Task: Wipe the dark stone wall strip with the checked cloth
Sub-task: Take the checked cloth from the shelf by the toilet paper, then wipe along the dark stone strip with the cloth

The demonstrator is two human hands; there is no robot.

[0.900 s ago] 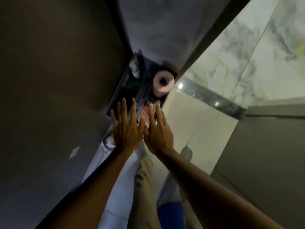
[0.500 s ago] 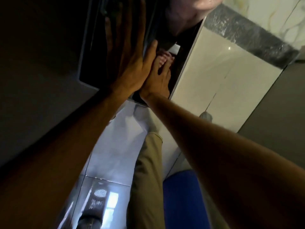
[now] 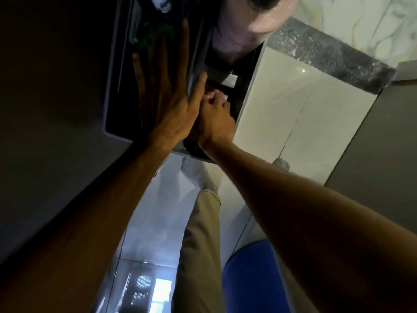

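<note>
A dim tiled corner, seen from the head camera: pale wall tiles (image 3: 277, 109) crossed by the dark stone strip (image 3: 331, 57), a dark recessed shelf (image 3: 117, 91) and a pink roll (image 3: 243, 30) above. The left hand (image 3: 167, 96) lies flat and open on the shelf. The right hand (image 3: 216, 118) curls into the recess around something pale, probably the cloth (image 3: 222, 96), though its checks are unclear. Cloth should be light and limp; bunch it to grip. No writing is legible.

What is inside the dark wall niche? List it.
In the niche: a pink paper roll, something green, and both hands, left flat, right curled. Anything beneath them is hidden.
</note>
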